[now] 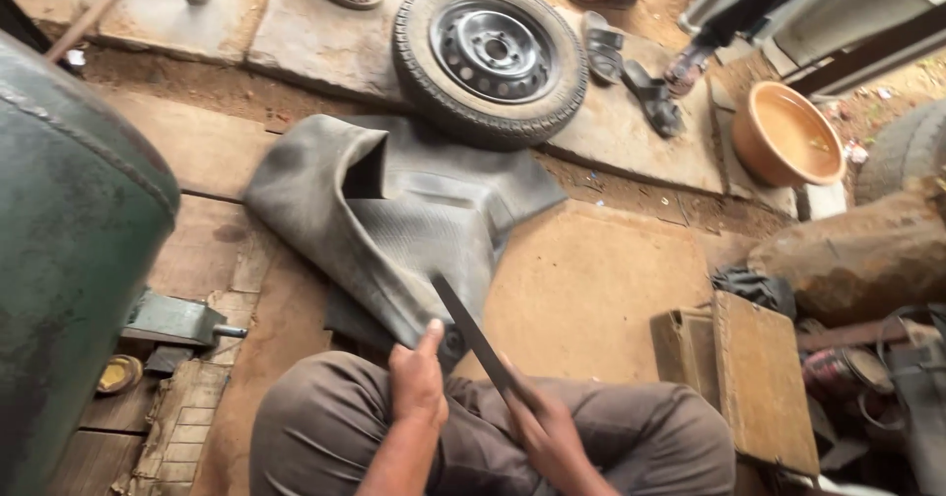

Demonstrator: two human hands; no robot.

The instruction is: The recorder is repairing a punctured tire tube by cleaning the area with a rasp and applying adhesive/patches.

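Now | left hand (418, 383) pinching grey rubber tube (394, 210) | right hand (548, 427) clamped on, seemingly, a blade (473, 333)

The person sits with both knees bent and spread, the thighs filling the bottom of the view. The left hand (418, 383) sits above the left thigh, just left of the long flat blade (473, 335), its fingers curled and the thumb stretched up toward the blade's upper end. The right hand (545, 425) lies below and to the right of the blade's lower end, closed around it (the grip itself is partly blurred). Both forearms are bare and rise from the bottom edge, converging toward the blade, the wrists roughly straight.
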